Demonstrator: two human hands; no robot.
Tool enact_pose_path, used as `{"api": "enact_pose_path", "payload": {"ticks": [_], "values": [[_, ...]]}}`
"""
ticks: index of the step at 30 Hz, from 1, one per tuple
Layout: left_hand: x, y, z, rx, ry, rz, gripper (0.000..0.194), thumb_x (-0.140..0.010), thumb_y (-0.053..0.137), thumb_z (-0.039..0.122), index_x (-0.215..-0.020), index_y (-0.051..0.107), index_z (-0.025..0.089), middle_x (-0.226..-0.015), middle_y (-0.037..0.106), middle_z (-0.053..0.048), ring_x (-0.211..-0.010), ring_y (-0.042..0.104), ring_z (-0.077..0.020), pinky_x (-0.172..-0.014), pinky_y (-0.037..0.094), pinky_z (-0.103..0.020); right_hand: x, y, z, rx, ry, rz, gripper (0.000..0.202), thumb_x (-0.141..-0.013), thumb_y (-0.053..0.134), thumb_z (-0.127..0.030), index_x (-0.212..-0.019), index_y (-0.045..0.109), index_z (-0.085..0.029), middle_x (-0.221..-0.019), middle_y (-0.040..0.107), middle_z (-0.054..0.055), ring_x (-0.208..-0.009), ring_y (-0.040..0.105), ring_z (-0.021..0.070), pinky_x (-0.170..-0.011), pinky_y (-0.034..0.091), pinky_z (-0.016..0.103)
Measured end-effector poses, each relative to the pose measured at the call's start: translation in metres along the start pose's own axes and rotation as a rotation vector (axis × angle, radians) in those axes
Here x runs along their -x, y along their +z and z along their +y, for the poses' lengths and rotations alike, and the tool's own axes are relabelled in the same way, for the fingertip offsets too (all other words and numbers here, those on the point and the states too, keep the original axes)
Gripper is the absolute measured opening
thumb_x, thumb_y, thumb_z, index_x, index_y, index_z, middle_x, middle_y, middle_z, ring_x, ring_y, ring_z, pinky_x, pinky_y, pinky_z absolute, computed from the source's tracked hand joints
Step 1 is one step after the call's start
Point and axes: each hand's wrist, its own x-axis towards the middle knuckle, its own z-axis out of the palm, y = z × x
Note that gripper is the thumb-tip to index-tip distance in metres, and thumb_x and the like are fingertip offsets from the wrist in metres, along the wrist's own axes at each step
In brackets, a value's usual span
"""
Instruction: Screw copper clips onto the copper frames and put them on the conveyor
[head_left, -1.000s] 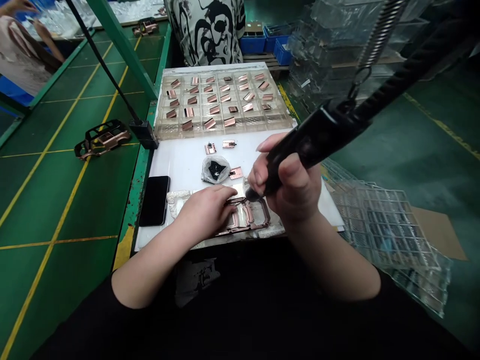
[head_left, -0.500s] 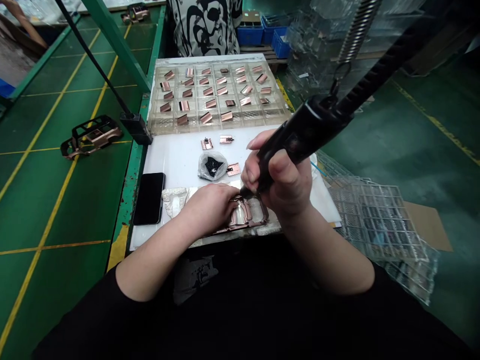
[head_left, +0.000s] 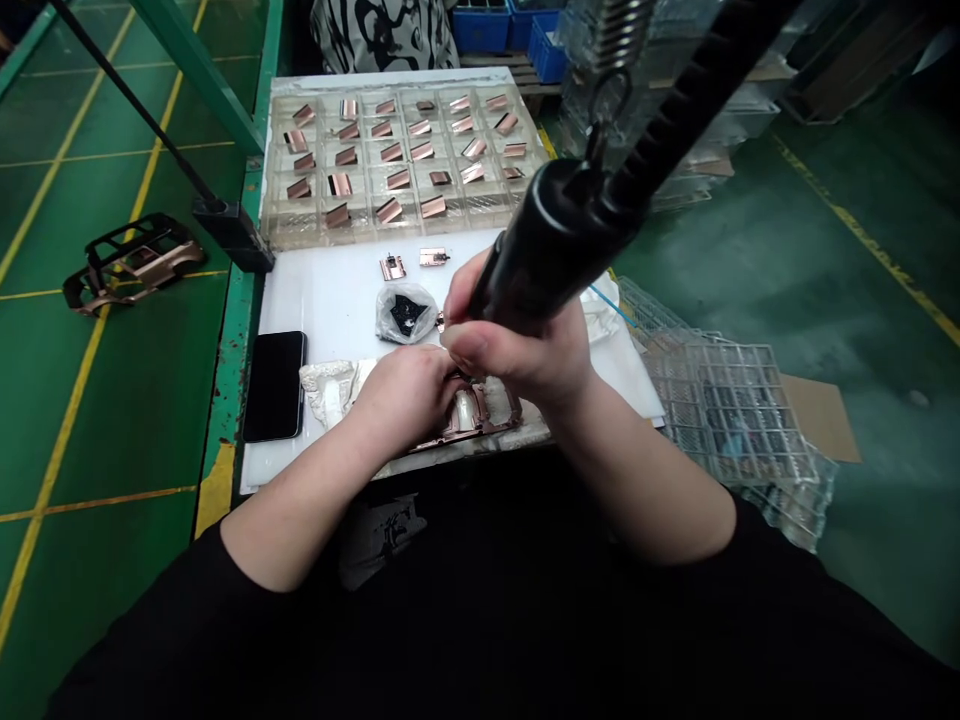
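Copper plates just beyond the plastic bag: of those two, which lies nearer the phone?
The left plate; the right plate lies farther from the phone, over toward the right hand.

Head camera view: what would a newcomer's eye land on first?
Probably the large black tool in the right hand, hooked to a metal spring above. Next, the clear tray at the far end of the white tabletop, with coppery pieces inside. Then the car-shaped shell on the green surface at left.
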Motion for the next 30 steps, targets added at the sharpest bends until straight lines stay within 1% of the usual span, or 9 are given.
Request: {"api": "enact_pose_path", "payload": {"ticks": [4,8,12,17,20,22,24,28,30], "values": [[-0.001,0.002,-0.004,-0.029,0.052,-0.014,0.020,-0.100,0.065,0.027,-0.111,0.081,0.022,-0.113,0.081,-0.013,-0.122,0.073,-0.0380,-0.103,0.060,-0.048,-0.002,0.000,0.001,-0.019,0.010,-0.008,0.047,-0.082,0.097,-0.061,-0.084,0.072,-0.020,-0.080,0.066,-0.003,-0.080,0.070,0.0166,-0.076,0.064,0.031],[-0.002,0.004,-0.006,-0.003,0.058,-0.003,0.018,-0.098,0.066,0.025,-0.108,0.080,0.021,-0.112,0.081,-0.013,-0.123,0.071,-0.0383,-0.104,0.060,-0.050,0.000,0.003,-0.003,0.005,0.012,-0.012,0.047,-0.083,0.096,-0.059,-0.083,0.071,-0.019,-0.079,0.065,-0.004,-0.078,0.070,0.0149,-0.075,0.064,0.030],[-0.002,0.004,-0.004,0.009,0.072,0.013,0.018,-0.099,0.065,0.023,-0.108,0.080,0.020,-0.113,0.081,-0.014,-0.125,0.069,-0.0391,-0.106,0.059,-0.051,0.001,0.006,-0.006,0.042,0.027,0.013,0.049,-0.084,0.095,-0.061,-0.083,0.069,-0.019,-0.079,0.064,-0.004,-0.078,0.070,0.0148,-0.075,0.065,0.030],[-0.002,0.003,-0.005,-0.018,0.095,0.005,0.019,-0.100,0.063,0.023,-0.104,0.081,0.020,-0.109,0.081,-0.012,-0.126,0.071,-0.0382,-0.110,0.058,-0.050,0.002,0.008,-0.005,0.052,0.061,0.061,0.053,-0.082,0.093,-0.068,-0.085,0.069,-0.021,-0.080,0.064,-0.003,-0.084,0.072,0.0181,-0.077,0.067,0.033],[-0.002,0.004,-0.006,-0.043,0.088,-0.003,0.018,-0.100,0.064,0.024,-0.104,0.081,0.021,-0.111,0.082,-0.011,-0.126,0.071,-0.0376,-0.110,0.058,-0.048,0.003,0.008,-0.003,0.060,0.065,0.088,0.056,-0.081,0.093,-0.072,-0.086,0.069,-0.022,-0.081,0.066,-0.002,-0.085,0.073,0.0198,-0.078,0.067,0.034],[-0.002,0.004,-0.006,-0.061,0.087,-0.007,0.020,-0.100,0.064,0.026,-0.108,0.082,0.020,-0.114,0.083,-0.012,-0.125,0.072,-0.0374,-0.107,0.059,-0.047,0.002,0.007,-0.001,0.044,0.055,0.077,0.056,-0.079,0.096,-0.070,-0.084,0.068,-0.022,-0.081,0.066,-0.001,-0.082,0.071,0.0189,-0.077,0.067,0.034],[-0.002,0.003,-0.005,-0.086,0.078,-0.011,0.023,-0.101,0.063,0.028,-0.112,0.082,0.020,-0.118,0.083,-0.013,-0.122,0.073,-0.0379,-0.101,0.060,-0.046,0.000,0.006,0.001,0.043,0.065,0.080,0.057,-0.077,0.098,-0.069,-0.082,0.066,-0.022,-0.080,0.066,-0.001,-0.080,0.069,0.0186,-0.076,0.066,0.034],[-0.001,0.000,-0.003,-0.149,0.044,-0.051,0.027,-0.104,0.061,0.033,-0.111,0.083,0.019,-0.116,0.084,-0.015,-0.108,0.077,-0.0388,-0.086,0.060,-0.045,0.000,0.009,0.003,0.033,0.094,0.145,0.060,-0.074,0.097,-0.073,-0.080,0.063,-0.024,-0.078,0.065,-0.001,-0.082,0.069,0.0199,-0.075,0.066,0.033],[-0.002,0.000,-0.004,-0.161,0.039,-0.060,0.027,-0.104,0.061,0.033,-0.111,0.084,0.019,-0.113,0.084,-0.015,-0.105,0.078,-0.0381,-0.084,0.059,-0.045,0.002,0.012,0.003,-0.003,0.073,0.183,0.059,-0.072,0.098,-0.071,-0.078,0.064,-0.024,-0.079,0.067,0.000,-0.082,0.070,0.0194,-0.076,0.065,0.033]]}}
